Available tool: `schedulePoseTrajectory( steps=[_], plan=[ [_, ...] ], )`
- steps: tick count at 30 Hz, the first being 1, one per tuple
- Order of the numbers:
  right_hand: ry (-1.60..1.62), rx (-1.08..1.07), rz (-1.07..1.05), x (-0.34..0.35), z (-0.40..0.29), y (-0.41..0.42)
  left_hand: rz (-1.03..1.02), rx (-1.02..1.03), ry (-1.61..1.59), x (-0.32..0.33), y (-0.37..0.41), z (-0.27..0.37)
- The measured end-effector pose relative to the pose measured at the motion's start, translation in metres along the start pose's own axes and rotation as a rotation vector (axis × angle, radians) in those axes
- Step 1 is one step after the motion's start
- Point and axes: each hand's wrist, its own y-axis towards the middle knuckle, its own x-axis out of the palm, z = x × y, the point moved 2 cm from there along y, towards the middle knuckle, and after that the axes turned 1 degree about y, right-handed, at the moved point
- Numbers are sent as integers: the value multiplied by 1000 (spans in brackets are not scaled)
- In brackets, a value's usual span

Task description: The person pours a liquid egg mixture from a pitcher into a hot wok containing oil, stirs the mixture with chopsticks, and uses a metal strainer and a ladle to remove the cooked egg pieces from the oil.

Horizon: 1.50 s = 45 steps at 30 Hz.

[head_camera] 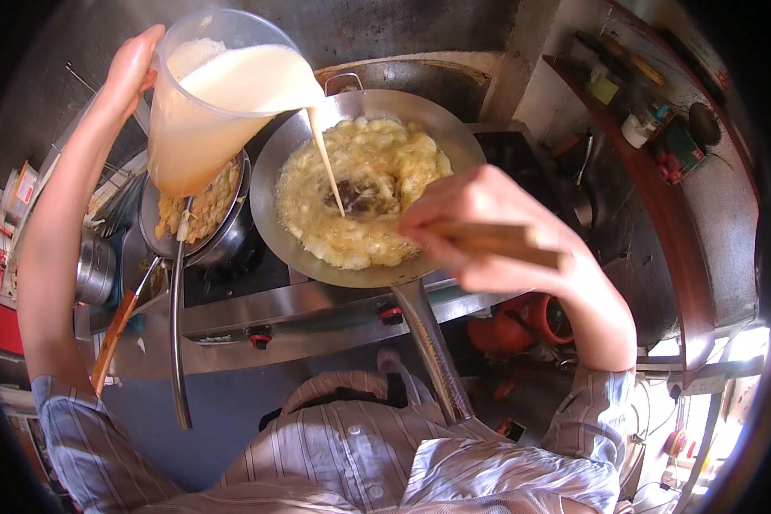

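My left hand (130, 70) grips the handle of a clear plastic pitcher (196, 151), tilted to the right. From its spout a stream of pale batter (324, 157) falls into a metal wok (276, 238). Frothy yellow food (360, 250) bubbles in a ring there, around a darker patch of oil. Wooden chopsticks (495, 241) are in the grasp of my right hand (482, 225), over the wok's right side; their tips are hidden behind the hand. The wok's long metal handle (434, 353) points toward my body.
Left of the wok, a strainer with fried pieces (199, 218) rests over a metal pot (245, 186). A wooden-handled utensil (112, 340) and a long metal handle (178, 340) stick out over the stove's front edge (334, 321). A red gas cylinder (501, 327) stands below, and a shelf (649, 212) curves along the right.
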Motion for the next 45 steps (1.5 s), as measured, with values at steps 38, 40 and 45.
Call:
schedulePoseTrajectory(
  steps=[38, 40, 45],
  plan=[
    [107, 49, 107, 25, 18, 36, -96, 84, 70, -8, 28, -20],
    [165, 241, 121, 26, 38, 46, -67, -15, 32, -5, 35, -21],
    [-40, 14, 128, 11, 18, 23, -65, 5, 34, -11, 38, -30]
  ],
)
